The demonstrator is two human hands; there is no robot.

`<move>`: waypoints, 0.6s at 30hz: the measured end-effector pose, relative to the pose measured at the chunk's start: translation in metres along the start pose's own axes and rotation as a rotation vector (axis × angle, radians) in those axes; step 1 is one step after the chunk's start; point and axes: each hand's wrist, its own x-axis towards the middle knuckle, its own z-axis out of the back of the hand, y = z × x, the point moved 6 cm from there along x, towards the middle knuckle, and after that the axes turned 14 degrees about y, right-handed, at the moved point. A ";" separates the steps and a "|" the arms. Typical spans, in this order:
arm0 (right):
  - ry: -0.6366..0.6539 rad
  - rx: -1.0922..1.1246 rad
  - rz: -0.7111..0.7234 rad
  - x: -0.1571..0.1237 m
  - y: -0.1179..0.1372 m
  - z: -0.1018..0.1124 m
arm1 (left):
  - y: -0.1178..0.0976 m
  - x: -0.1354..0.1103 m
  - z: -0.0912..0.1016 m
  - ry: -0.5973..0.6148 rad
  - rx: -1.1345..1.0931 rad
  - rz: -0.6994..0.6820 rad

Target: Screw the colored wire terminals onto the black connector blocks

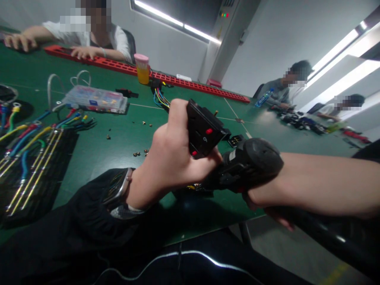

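My left hand (170, 154) is closed around a black plastic block (203, 132) with small red buttons, held up above the green table (118, 134). My right hand (261, 202) grips a black power screwdriver (246, 164) whose front end points at the underside of the block. Most of the right hand's fingers are hidden behind the tool. A watch sits on my left wrist (118, 188) over a dark sleeve.
Coloured wires with terminals (32, 146) lie on a black mat at the left. A clear parts box (95, 99), loose small screws (139, 152), a yellow cup with a pink lid (143, 69) and a long red strip (178, 79) lie beyond. Other people sit at the far side and at the right.
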 end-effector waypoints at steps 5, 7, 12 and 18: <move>-0.014 0.073 -0.009 0.000 -0.003 0.000 | 0.000 0.000 0.000 0.004 0.023 0.008; -0.017 0.106 -0.018 0.001 -0.004 0.000 | 0.000 0.000 0.000 0.002 0.018 0.007; -0.004 0.034 0.006 0.003 -0.002 0.000 | 0.000 0.000 0.000 0.006 0.012 0.011; -0.002 0.041 -0.007 0.001 -0.006 0.000 | 0.001 0.001 0.000 0.011 0.019 0.031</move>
